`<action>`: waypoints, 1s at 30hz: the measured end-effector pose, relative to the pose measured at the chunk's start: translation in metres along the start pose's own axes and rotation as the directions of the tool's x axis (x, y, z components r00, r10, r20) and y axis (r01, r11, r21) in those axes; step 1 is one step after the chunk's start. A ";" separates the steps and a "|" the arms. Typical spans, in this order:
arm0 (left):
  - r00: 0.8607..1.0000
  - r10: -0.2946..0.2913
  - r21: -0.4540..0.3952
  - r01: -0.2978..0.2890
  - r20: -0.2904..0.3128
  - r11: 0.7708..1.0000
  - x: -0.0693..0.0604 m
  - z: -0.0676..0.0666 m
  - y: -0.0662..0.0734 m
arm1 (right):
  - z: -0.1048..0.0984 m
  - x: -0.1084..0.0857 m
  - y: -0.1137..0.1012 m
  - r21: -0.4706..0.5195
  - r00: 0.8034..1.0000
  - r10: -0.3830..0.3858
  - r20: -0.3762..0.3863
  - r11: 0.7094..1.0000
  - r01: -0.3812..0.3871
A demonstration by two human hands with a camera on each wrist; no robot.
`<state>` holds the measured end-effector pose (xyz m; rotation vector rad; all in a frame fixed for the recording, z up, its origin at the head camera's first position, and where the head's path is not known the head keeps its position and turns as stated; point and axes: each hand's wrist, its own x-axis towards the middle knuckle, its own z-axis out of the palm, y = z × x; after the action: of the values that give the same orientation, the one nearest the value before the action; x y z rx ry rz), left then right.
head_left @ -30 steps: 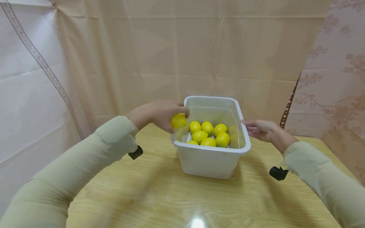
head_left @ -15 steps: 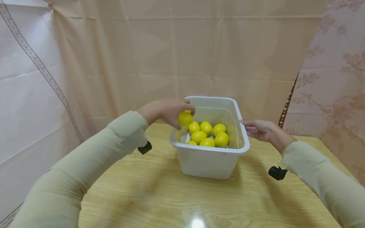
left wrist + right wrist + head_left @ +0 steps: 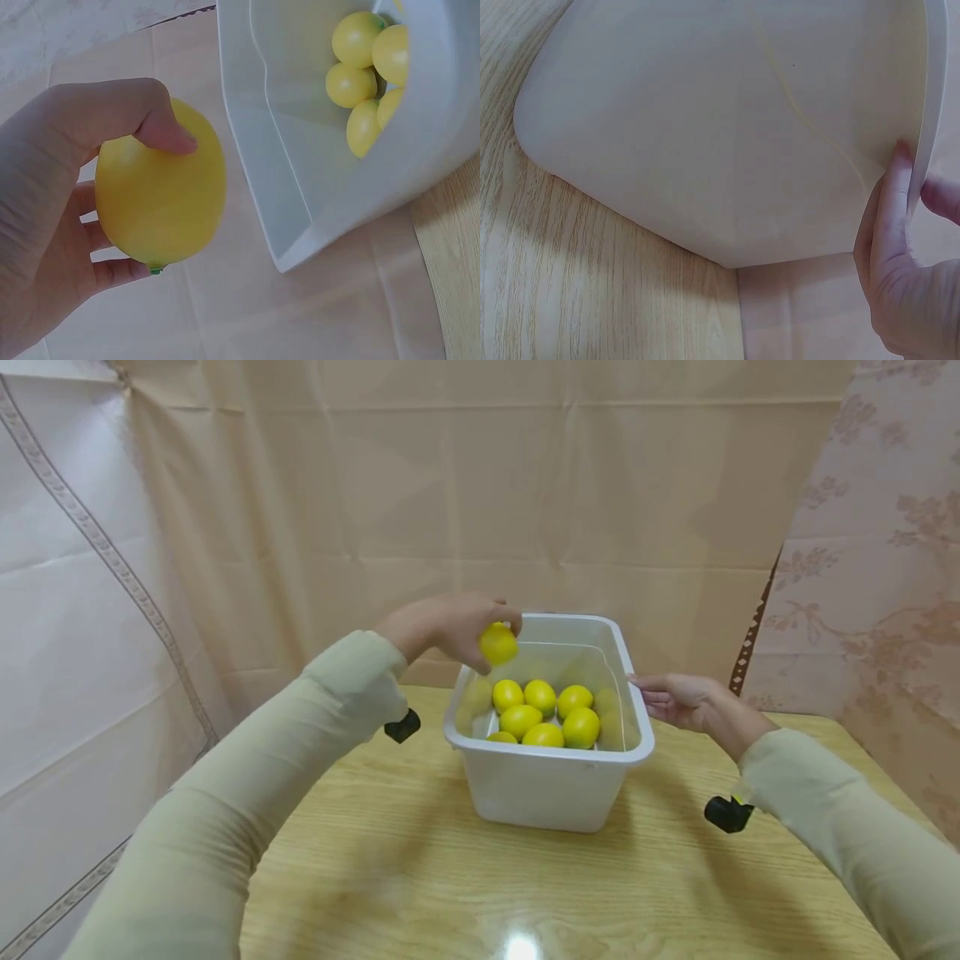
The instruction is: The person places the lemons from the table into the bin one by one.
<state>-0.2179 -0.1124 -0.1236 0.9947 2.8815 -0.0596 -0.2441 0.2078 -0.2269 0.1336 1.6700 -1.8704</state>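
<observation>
My left hand [image 3: 462,625] grips a yellow lemon [image 3: 161,195] with a small green stem end, thumb on one side and fingers curled round the other. In the head view that lemon is above the left rim of a white plastic bin [image 3: 543,789]. Several more lemons [image 3: 581,727] lie on the bin's floor. On the bin's right side, my right hand [image 3: 686,700] pinches the rim [image 3: 930,90], with the thumb on one face and fingers under the lip on the other.
The bin stands on a light wooden table [image 3: 420,877]. A beige curtain [image 3: 375,485] hangs behind it. Patterned cloth [image 3: 885,610] hangs at the right and white cloth [image 3: 75,610] at the left. A small black camera [image 3: 727,814] sits under the right wrist.
My left hand has moved right and upward with the lemon, rising from beside the bin's left rim to above it. The right hand keeps its hold on the rim.
</observation>
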 end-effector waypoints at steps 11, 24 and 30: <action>0.999 0.012 0.050 -0.013 0.031 0.999 0.022 0.003 0.008 | 0.002 -0.002 0.002 -0.012 1.000 0.010 -0.021 1.000 -0.010; 0.998 -0.015 0.034 0.013 0.058 0.999 0.052 0.008 0.018 | 0.007 -0.005 0.005 -0.006 1.000 0.011 -0.011 1.000 -0.011; 0.996 -0.049 0.042 0.046 0.078 0.998 0.060 0.013 0.017 | 0.011 -0.007 0.005 -0.018 1.000 0.011 -0.009 1.000 -0.012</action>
<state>-0.2532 -0.0634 -0.1428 0.9084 2.8431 -0.1571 -0.2326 0.2004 -0.2259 0.1443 1.6888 -1.8483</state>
